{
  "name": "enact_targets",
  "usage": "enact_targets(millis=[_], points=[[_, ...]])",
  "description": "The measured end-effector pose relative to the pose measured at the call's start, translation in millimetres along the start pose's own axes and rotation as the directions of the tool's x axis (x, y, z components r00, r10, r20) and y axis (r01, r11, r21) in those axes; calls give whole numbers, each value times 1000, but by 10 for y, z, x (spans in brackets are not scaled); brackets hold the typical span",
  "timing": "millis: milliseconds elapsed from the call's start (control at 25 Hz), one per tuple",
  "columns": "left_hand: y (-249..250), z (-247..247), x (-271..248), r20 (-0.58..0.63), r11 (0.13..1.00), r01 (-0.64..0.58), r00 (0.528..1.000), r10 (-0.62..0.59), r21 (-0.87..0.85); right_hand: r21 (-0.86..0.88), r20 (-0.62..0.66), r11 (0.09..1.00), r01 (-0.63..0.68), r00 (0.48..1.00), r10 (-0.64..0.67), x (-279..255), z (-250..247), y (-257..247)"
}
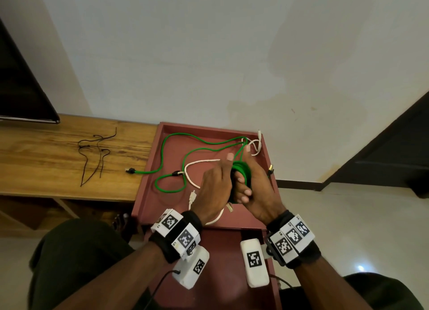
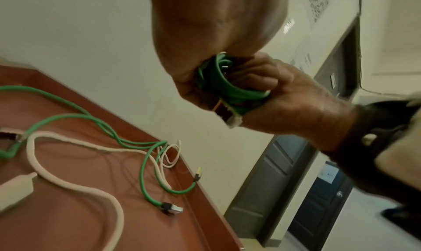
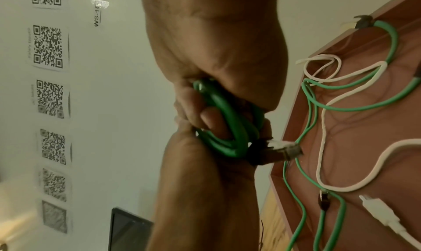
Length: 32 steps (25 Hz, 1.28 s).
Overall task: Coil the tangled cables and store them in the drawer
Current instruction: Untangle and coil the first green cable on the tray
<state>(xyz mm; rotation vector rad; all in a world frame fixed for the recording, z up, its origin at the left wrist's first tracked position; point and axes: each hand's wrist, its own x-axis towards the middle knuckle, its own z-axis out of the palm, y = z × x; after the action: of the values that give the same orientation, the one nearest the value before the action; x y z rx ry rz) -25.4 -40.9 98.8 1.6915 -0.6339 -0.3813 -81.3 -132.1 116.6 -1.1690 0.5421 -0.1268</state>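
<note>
Head view: white cable (image 1: 204, 162) and loose green cable (image 1: 171, 137) lie beyond both hands; left hand (image 1: 214, 186) and right hand (image 1: 255, 189) grip green coil (image 1: 242, 175).

A smooth, slightly glossy plastic jacket is seen on the green cable (image 1: 173, 136), while the white cable (image 2: 75, 186) looks matt and woven. The red-brown tray (image 1: 148, 193) is finished smooth with a soft sheen, and visibly grained wood is shown by the bench top (image 1: 46, 161).
</note>
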Motion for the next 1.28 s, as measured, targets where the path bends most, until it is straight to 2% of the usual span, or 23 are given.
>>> enact_targets(millis=[120, 360, 440, 560, 640, 720, 800, 920, 1040, 1080, 1160, 1200, 1280], points=[[-126, -2, 87, -43, 997, -76, 996, 76, 21, 1, -112, 1000, 15, 994, -15, 19, 70, 44], [-178, 9, 37, -13, 988, -153, 988, 153, 21, -182, -307, 974, 138, 933, -189, 8, 79, 132], [-260, 2, 29, 2, 947, -271, 961, 275, 174, -255, -278, 942, 220, 916, -289, 21, 13, 129], [-319, -29, 45, 6, 844, -356, 923, 386, 402, -282, -73, 930, 237, 961, -267, -8, -35, 114], [-269, -31, 10, -19, 867, -307, 940, 341, 393, -265, -113, 937, 228, 958, -265, -49, -6, 94], [-216, -20, -21, -35, 943, -180, 980, 197, 281, -186, -241, 956, 227, 933, -269, -16, 30, 109], [-231, -24, -56, -64, 990, -38, 997, 47, 134, -38, -341, 979, 200, 918, -200, 81, 82, 126], [-353, -133, -42, -133, 997, 16, 991, -5, 79, 68, -335, 983, 170, 932, -138, 220, 219, 179], [-504, -319, 14, -164, 989, -27, 985, 50, 142, -117, -243, 979, 168, 951, -192, 375, 253, 312], [-575, -450, 30, -166, 980, -40, 983, 74, 197, -231, -198, 958, 168, 956, -215, 460, 302, 373], [-621, -616, 63, -127, 941, -71, 985, 119, 332, -413, -197, 897, 158, 946, -257, 564, 231, 422], [-672, -781, 93, -124, 919, -74, 983, 131, 388, -446, -201, 885, 131, 949, -242, 650, 253, 447], [-822, -1206, 141, -129, 874, -45, 984, 122, 485, -448, -173, 894, 7, 980, -94, 835, 419, 511]])
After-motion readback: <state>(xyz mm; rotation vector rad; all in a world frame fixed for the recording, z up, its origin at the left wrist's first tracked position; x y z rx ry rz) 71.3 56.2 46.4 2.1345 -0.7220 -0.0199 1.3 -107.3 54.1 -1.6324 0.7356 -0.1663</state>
